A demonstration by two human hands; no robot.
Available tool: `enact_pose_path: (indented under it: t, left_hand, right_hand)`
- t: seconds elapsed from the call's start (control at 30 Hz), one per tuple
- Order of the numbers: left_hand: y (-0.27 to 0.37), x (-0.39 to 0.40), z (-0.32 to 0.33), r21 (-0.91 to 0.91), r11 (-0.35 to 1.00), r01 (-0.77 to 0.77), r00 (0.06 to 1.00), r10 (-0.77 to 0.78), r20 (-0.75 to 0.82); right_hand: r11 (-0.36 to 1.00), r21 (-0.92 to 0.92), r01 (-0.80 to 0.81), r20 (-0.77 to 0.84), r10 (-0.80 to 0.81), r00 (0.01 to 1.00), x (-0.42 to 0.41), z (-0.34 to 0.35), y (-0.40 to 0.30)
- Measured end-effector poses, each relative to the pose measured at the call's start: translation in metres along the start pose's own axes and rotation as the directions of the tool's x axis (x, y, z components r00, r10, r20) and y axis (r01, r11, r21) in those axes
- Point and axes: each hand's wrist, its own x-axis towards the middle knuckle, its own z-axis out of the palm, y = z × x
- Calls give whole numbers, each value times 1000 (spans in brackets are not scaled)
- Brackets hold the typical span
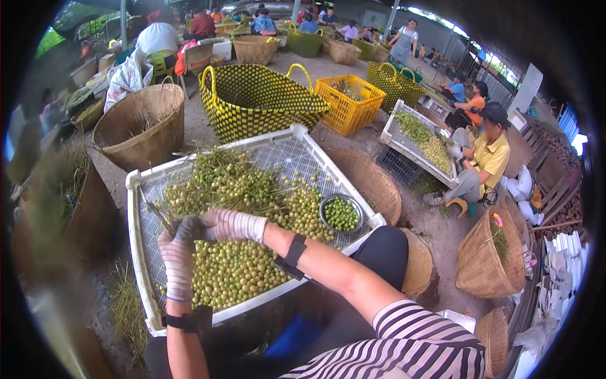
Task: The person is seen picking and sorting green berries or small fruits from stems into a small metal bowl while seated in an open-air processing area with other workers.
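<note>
Across the lap lies a white plastic mesh tray (137,237) with a pile of small round green-yellow fruits (241,270) and, behind it, fruits still on thin stems (227,180). My left hand (176,256), in a striped knit glove with dark fingertips, grips a bunch of thin stems (158,213) at the tray's left part. Touching it there is my right hand (222,225), gloved alike; its fingers meet the left ones, and whether they pinch anything is hidden. A round metal bowl (322,213) of greener fruits stands at the tray's right corner.
Beyond the tray stand a black-and-yellow woven basket (265,118), an orange plastic crate (343,111) and a wicker basket (142,142). At right, a seated person in a yellow shirt (492,156) works over another white tray (416,166). More wicker baskets (487,260) stand right.
</note>
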Motion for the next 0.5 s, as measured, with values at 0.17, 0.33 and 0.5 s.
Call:
enact_pose_path:
  t: [0.17, 0.33, 0.5]
  left_hand:
    - [-5, 1, -15, 43, 998, 35, 991, -29, -129]
    - [-34, 5, -27, -7, 997, 78, 974, -77, -211]
    - [-53, 7, -19, -192, 958, 213, 933, -258, -251]
  right_hand:
    - [761, -630, -154, -141, 83, 987, -25, 5, -40]
    - [661, -701, -269, -119, 263, 957, -36, 15, -29]
    - [847, -492, -202, -64, 196, 979, -46, 0, 15]
